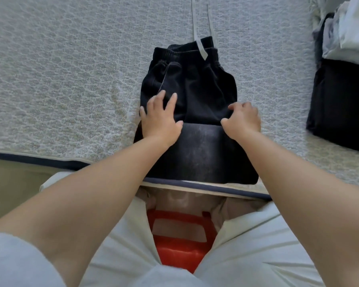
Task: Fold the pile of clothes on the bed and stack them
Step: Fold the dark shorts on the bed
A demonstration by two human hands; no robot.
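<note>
A pair of black pants (195, 90) with a grey drawstring (201, 46) lies folded on the bed (60, 79), waistband away from me. Its near part is folded over, with an edge running across the middle. My left hand (161, 117) rests flat on the left side of the pants, fingers spread. On the right side my right hand (244, 119) pinches the fold edge with curled fingers.
A stack of folded clothes (344, 79), dark below and pale on top, sits at the bed's right edge. The bed's dark-piped front edge (50, 160) runs just before my legs. A red stool (180, 235) stands under me.
</note>
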